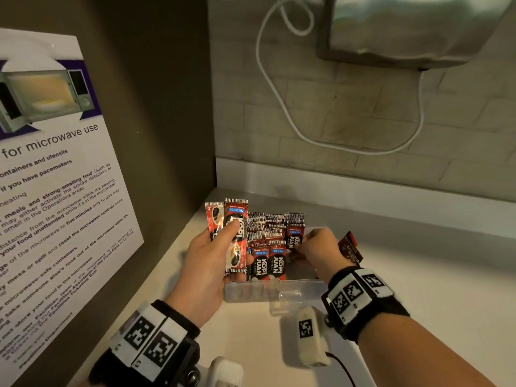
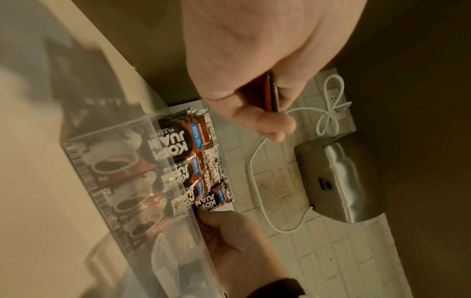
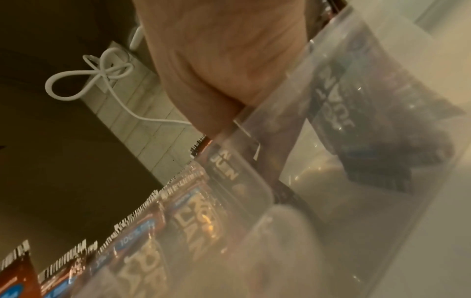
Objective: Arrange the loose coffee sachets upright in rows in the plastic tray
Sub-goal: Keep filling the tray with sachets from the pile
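Sorting red-and-black coffee sachets (image 1: 267,262) standing in rows in a clear plastic tray (image 1: 251,293).
Left hand (image 1: 206,263) clasps two loose sachets (image 1: 233,233) beside the tray; right hand (image 1: 318,251) pinches a standing sachet (image 1: 294,238); farther off, one dark sachet (image 1: 350,247) on the white counter (image 1: 432,275).

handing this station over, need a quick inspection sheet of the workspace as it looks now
surface: pale counter, set in a corner.
job's things: clear plastic tray with sachets standing upright in rows on its left side; right side mostly bare.
clutter: one sachet lying outside the tray, to its right.
grippers: left hand holds a few sachets above the tray; right hand reaches into the tray at the row, grip hidden.
cables: white cord looped down the wall.
surroundings: tiled wall, metal wall unit, microwave notice on the left wall.
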